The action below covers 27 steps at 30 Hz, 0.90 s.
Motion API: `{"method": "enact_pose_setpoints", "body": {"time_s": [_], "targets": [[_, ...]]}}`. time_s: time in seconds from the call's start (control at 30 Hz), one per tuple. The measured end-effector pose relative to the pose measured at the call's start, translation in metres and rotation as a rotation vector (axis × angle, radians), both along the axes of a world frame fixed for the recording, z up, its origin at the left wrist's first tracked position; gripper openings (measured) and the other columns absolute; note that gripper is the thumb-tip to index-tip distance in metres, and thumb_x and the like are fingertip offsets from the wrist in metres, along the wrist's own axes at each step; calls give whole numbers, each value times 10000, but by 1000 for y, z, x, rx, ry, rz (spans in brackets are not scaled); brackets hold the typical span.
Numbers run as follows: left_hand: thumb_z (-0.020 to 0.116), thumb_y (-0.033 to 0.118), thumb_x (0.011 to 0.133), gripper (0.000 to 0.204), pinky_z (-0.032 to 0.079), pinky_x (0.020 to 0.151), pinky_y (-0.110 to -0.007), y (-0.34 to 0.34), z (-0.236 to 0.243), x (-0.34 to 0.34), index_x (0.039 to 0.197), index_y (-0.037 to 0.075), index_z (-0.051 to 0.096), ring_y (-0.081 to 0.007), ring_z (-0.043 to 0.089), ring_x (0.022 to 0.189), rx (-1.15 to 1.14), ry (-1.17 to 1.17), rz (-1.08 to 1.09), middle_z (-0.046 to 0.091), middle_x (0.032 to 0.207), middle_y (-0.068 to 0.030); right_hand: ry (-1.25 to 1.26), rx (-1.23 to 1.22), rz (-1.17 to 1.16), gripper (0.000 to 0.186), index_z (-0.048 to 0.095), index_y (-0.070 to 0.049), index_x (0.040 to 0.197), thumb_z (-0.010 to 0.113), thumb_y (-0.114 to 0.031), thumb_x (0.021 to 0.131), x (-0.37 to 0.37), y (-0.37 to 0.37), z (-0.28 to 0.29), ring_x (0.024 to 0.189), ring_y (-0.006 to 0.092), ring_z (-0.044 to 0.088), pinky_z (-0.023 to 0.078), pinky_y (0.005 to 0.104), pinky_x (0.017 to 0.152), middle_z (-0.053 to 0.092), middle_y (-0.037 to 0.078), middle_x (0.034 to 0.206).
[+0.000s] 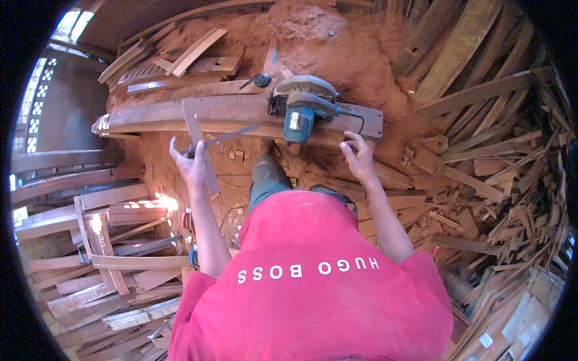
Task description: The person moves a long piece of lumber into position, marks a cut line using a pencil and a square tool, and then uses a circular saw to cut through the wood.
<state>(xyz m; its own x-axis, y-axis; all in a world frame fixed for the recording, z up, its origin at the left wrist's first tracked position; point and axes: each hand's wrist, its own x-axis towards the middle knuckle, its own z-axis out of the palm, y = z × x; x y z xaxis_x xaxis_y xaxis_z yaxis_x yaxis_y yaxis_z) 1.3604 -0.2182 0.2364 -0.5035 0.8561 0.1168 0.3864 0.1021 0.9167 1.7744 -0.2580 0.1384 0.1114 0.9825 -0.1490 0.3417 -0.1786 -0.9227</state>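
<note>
The left hand (191, 162) grips a square (201, 141), raised near the plank (235, 111). The right hand (359, 157), fingers spread, rests on the plank's edge just beside the saw (304, 105).

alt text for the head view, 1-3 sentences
A person in a red shirt stands at a long wooden plank bearing a teal circular saw. The left hand holds a metal try square; the right hand rests by the plank's edge. Sawdust and offcut wood surround them.
</note>
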Motion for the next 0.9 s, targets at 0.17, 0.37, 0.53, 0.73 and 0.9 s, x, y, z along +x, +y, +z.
{"method": "enact_pose_setpoints", "body": {"time_s": [0.17,0.37,0.53,0.73,0.9], "targets": [[732,164,895,497,510,789,-278,188,-43,-31,1324,50,510,-137,614,864,43,-14,-250,645,979,-72,-391,290,-14,580,520,-82,1353,733,-164,820,-51,84,8,1206,336,534,409,439,1046,584,167,1278],[640,306,941,368,497,880,-386,378,-105,-3,1195,40,620,-271,677,955,-39,261,-677,705,1032,-165,-754,-26,-9,672,529,-148,1346,754,-51,720,-107,161,7,1239,303,518,404,468,1006,573,91,1314],[584,400,960,413,491,894,-422,453,-145,49,1215,77,610,-317,670,998,-273,349,-897,695,1062,-177,-786,-128,-53,395,626,-111,1203,548,-31,823,-105,176,-7,1173,315,569,418,464,990,650,115,1179],[511,443,969,430,432,935,-495,494,-196,75,1165,75,617,-366,629,1098,-407,404,-1130,686,1108,-201,-746,-177,-170,295,681,-54,1096,514,-58,853,-123,190,-4,1222,355,544,412,447,1035,647,165,1184],[516,459,959,428,432,937,-497,512,-210,77,1151,94,629,-352,631,1104,-459,396,-1161,693,1111,-173,-723,-179,-205,317,676,-50,1122,513,-45,849,-125,187,-9,1302,373,491,374,436,1104,631,182,1223]]}}
